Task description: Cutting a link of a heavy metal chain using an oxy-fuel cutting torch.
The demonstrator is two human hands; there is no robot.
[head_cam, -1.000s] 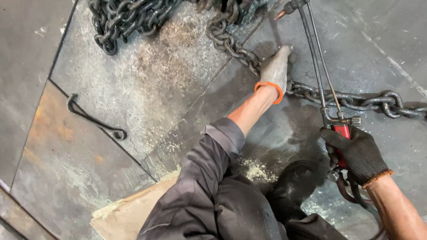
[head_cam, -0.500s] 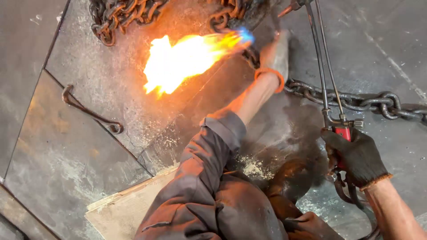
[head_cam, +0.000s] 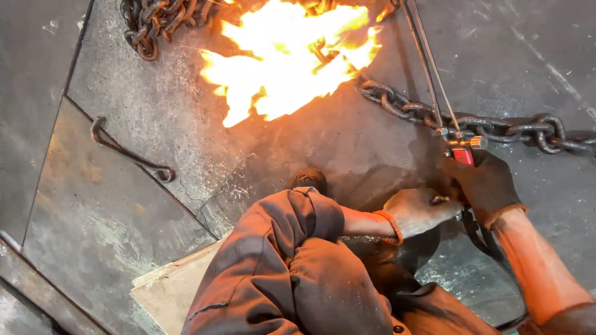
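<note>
both gloved hands, right and left, clenched on the lit torch near the chain

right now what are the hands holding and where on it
The right hand grips the cutting torch by its red handle; the left hand touches the handle's lower end.

You crouch on a floor of dark grey steel plates; on it lie a heavy dark iron chain, a bent black metal hook and a pale wooden board.
</note>
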